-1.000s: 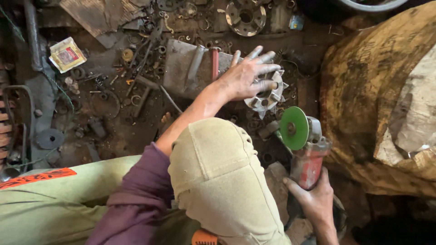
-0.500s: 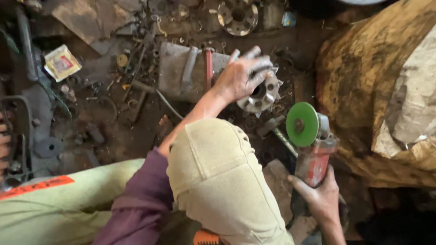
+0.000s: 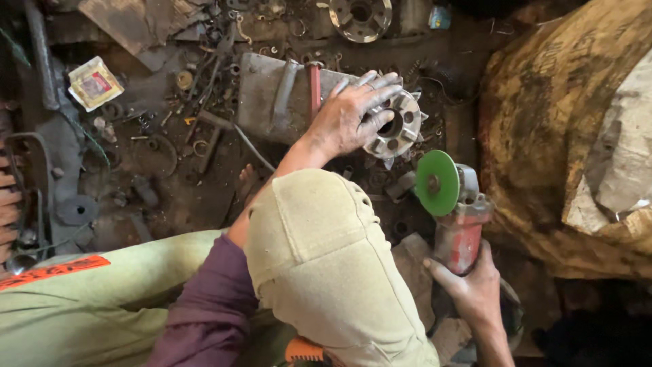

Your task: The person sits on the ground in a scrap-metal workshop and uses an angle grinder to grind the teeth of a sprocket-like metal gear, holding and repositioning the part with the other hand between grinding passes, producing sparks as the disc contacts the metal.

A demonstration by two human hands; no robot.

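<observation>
My left hand (image 3: 353,112) lies spread over a round metal hub (image 3: 397,129) with bolt holes, gripping it on the dirty ground at upper centre. My right hand (image 3: 472,289) grips the red body of an angle grinder (image 3: 458,228). Its green disc (image 3: 437,182) faces left and hangs just below and right of the hub, apart from it. My raised knee in pale trousers (image 3: 319,251) fills the foreground between the two arms.
A flat grey metal plate (image 3: 261,95) with a red-handled tool (image 3: 314,88) lies left of the hub. Scattered scrap, washers and bolts cover the ground at left. Another round flange (image 3: 360,17) sits at the top. A large yellow-brown tarp (image 3: 564,136) fills the right side.
My left hand has closed more firmly over the hub. The grinder in my right hand has lifted slightly toward the hub.
</observation>
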